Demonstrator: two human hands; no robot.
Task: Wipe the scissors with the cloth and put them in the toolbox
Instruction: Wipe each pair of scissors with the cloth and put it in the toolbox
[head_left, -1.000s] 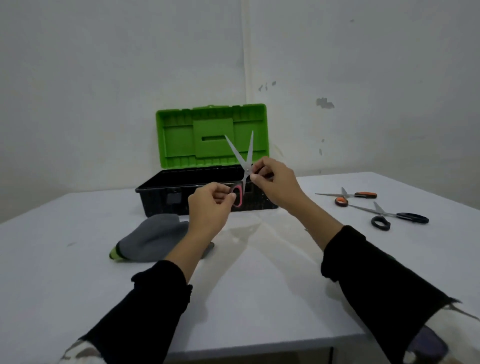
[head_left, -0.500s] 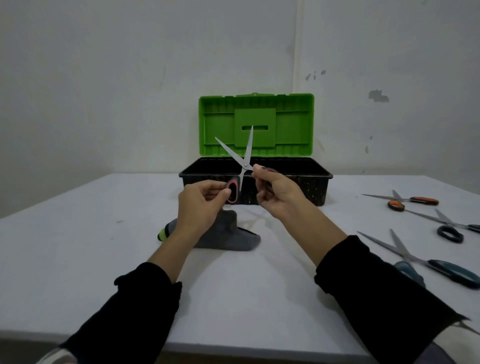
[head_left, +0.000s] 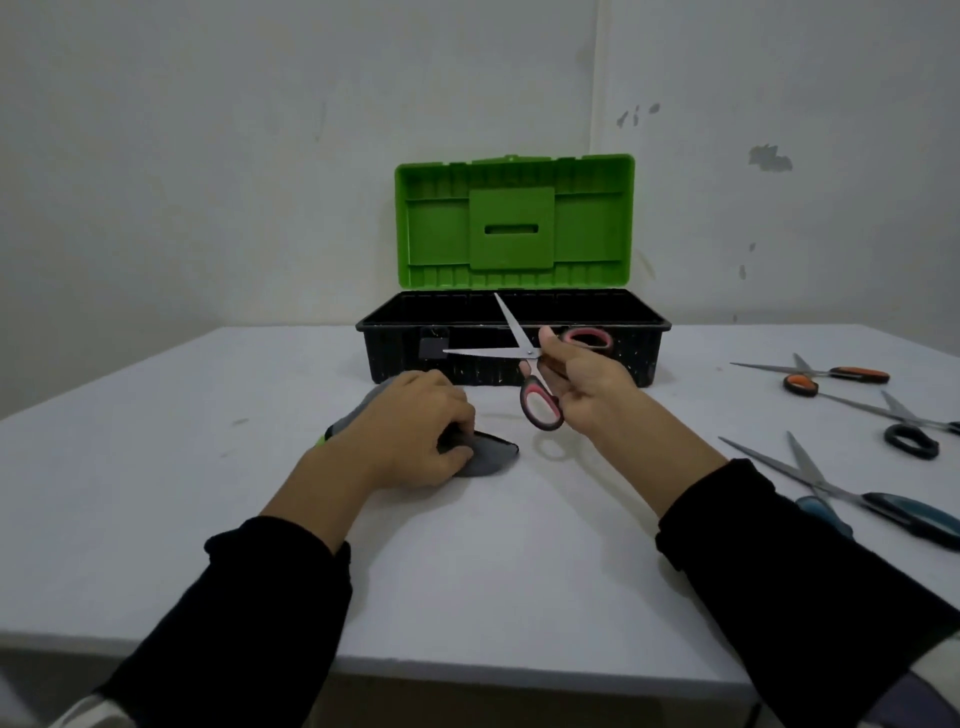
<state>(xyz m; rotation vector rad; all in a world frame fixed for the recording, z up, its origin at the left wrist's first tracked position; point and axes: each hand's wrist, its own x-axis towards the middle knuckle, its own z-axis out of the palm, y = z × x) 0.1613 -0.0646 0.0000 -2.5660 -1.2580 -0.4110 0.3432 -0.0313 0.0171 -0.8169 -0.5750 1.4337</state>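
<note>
**Now: Gather the Cloth, Steady the Scissors**

Currently the left hand (head_left: 415, 431) lies on the grey cloth (head_left: 488, 453) on the white table (head_left: 156, 467), left of centre and just near of the toolbox (head_left: 511, 343). Its fingers are curled down into the fabric, pinching a fold. The step in hand appears to be picking up the cloth for wiping.

Procedure, as a judgement:
1. Bunch enough fabric to put a thick pad between the fingers and the blade edges.
2. Bring the cloth to the blades, not the blades to the table.
3. Wipe from the pivot outward toward each tip, one blade at a time, along the flat.
4. Keep the handle grip firm so the open blades do not swing.

To the right, the right hand (head_left: 587, 384) is closed around the pink-handled scissors (head_left: 524, 353) near the pivot, holding them in the air just near of the toolbox front wall. The blades are spread apart: one runs roughly level and points left, the other slants up and far-left toward the open green lid (head_left: 514, 223). One handle loop hangs down toward the table; the other sits to the right behind the fingers.

Further right, three other pairs of scissors (head_left: 831, 488) lie flat on the table, well apart from both hands.
</note>
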